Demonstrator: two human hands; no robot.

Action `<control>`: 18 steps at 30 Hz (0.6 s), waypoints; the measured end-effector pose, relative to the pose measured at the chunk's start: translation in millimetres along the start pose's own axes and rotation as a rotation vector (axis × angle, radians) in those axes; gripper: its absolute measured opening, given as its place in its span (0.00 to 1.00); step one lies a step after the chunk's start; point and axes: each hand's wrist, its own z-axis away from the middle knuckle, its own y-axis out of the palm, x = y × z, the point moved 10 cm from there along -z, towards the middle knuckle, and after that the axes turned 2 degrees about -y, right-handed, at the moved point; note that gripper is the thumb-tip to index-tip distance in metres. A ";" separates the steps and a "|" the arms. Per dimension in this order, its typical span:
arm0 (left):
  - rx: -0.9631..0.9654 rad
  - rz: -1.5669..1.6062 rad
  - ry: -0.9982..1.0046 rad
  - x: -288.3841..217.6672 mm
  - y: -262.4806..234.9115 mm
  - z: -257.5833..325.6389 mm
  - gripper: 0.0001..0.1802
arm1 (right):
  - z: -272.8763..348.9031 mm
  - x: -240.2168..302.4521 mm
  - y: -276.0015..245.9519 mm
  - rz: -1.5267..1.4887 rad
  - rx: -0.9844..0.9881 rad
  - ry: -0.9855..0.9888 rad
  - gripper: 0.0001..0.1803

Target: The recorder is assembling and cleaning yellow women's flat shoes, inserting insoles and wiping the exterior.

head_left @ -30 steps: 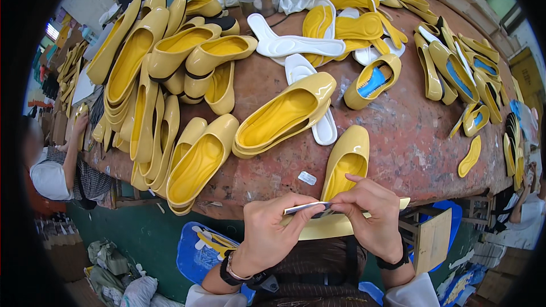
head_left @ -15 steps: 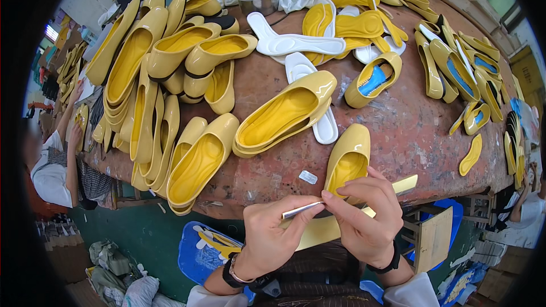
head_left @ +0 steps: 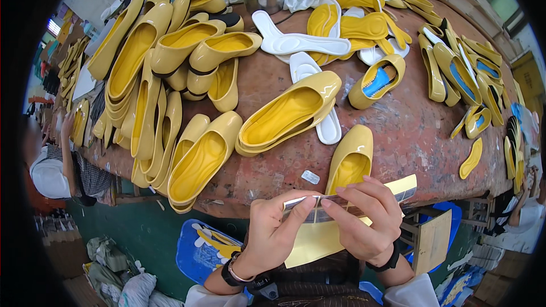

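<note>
Yellow backing sheet [head_left: 318, 239] with a row of small silvery stickers, that's what both hands have at the near edge of the worktop [head_left: 398, 136]. Left hand [head_left: 273, 233] pinches the sheet's left end between thumb and fingers [head_left: 301, 207], with a sticker edge lifting there by the look of it. Right hand [head_left: 364, 216] is closed on the strip from the other side, fingertips pressing down to steady it.

To do this peel well, I'd say keep the sheet taut with the right hand and roll the sticker off slowly at a low angle so it doesn't curl or stick to itself.

At 12 o'clock from the hands, just beyond them, a single yellow flat shoe [head_left: 350, 162] sits toe-away. A tiny white tag [head_left: 310, 177] lies at about 11 o'clock. Further out at 10 o'clock is a big pile of yellow shoes [head_left: 153, 79], white insoles [head_left: 301, 42] near 12, more uppers at 2 o'clock.
</note>
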 end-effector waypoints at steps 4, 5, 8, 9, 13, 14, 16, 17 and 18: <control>0.033 -0.043 -0.053 4.6 0.4 0.3 0.11 | -0.3 -5.4 3.6 -0.066 -0.014 0.021 0.20; 0.026 -0.065 -0.028 2.1 -0.3 0.5 0.11 | -0.1 -8.7 7.0 -0.072 0.017 0.050 0.19; 0.010 -0.094 0.023 -1.6 -1.2 0.3 0.11 | -0.4 -4.9 6.9 -0.055 0.027 -0.001 0.20; 0.009 -0.112 0.034 -2.0 -1.2 0.0 0.11 | -0.4 -5.5 6.6 -0.057 0.030 -0.002 0.20; 0.009 0.016 -0.081 9.4 -2.4 -1.8 0.11 | -0.8 -6.2 -0.4 -0.108 -0.003 -0.020 0.20; -0.016 0.072 -0.075 8.2 -4.7 -2.0 0.11 | -0.5 -12.3 -2.3 -0.132 -0.018 0.033 0.19; -0.042 0.128 -0.069 5.1 -6.3 -1.7 0.10 | 1.3 -22.2 -5.3 -0.101 -0.026 0.124 0.18; -0.008 0.078 -0.048 1.2 -2.2 -1.8 0.09 | 3.6 -31.8 -6.9 -0.062 -0.033 0.213 0.17; 0.020 0.041 -0.037 -1.4 1.2 -2.0 0.09 | 4.4 -32.7 -7.8 -0.059 -0.035 0.216 0.17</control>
